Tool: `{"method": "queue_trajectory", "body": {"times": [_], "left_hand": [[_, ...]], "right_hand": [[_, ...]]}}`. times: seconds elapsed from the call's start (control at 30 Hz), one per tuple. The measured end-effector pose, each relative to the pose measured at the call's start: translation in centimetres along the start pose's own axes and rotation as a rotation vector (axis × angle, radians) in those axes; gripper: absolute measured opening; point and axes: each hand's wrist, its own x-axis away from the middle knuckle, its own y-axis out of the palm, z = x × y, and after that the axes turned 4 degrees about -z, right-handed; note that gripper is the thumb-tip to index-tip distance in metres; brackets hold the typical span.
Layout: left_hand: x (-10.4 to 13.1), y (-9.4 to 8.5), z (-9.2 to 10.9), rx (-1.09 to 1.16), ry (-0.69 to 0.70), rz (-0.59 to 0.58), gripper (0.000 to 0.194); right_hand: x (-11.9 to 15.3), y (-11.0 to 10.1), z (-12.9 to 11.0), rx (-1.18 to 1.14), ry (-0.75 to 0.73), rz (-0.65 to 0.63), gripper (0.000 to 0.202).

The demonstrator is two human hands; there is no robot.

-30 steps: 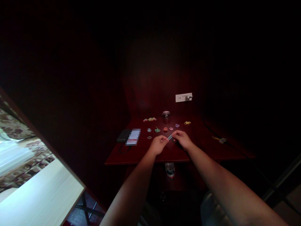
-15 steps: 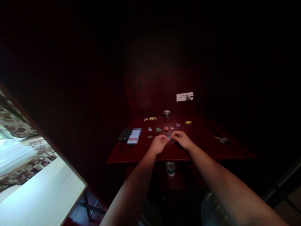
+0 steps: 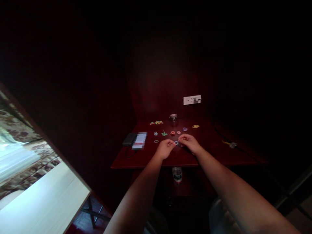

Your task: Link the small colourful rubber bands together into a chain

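Note:
Between my hands is a small light blue band, looped into a ring. My left hand pinches its left side between thumb and fingertips. My right hand is just to the right of the band, thumb and index finger pressed together; whether they hold a bit of it is too small to tell. Beyond the hands on the dark red table lie an orange bundle, a pink one, a purple one, a green one, a blue one and a greyish ring.
Mixed coloured bands and a clear jar stand at the back, yellow bands back right. A phone beside a black case lies left. A cable crosses the right side. Below is a bottle.
The light blue band, earlier drawn narrow between both hands, now shows as a rounded ring. My right fingertips have moved slightly up and away from it.

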Motion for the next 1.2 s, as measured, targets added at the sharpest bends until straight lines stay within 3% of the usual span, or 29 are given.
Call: {"method": "queue_trajectory", "body": {"times": [0.07,0.13,0.4,0.73,0.97,1.2], "left_hand": [[0.0,0.0,-0.1,-0.005,0.008,0.000,0.025],[0.0,0.0,-0.1,-0.006,0.009,-0.006,0.025],[0.2,0.0,0.7,0.009,0.000,-0.035,0.022],[0.4,-0.1,1.0,0.024,-0.034,-0.001,0.020],[0.1,-0.1,0.6,0.062,-0.027,-0.015,0.022],[0.1,-0.2,0.7,0.061,-0.025,-0.067,0.025]], "right_hand": [[0.1,0.3,-0.1,0.111,-0.009,-0.099,0.026],[0.2,0.4,-0.1,0.178,-0.004,-0.119,0.024],[0.1,0.3,-0.1,0.038,-0.017,0.081,0.021],[-0.1,-0.2,0.2,-0.165,-0.005,0.153,0.023],[0.3,0.4,-0.2,0.112,-0.020,-0.204,0.031],[0.2,0.5,-0.2,0.131,-0.025,-0.186,0.045]]}}
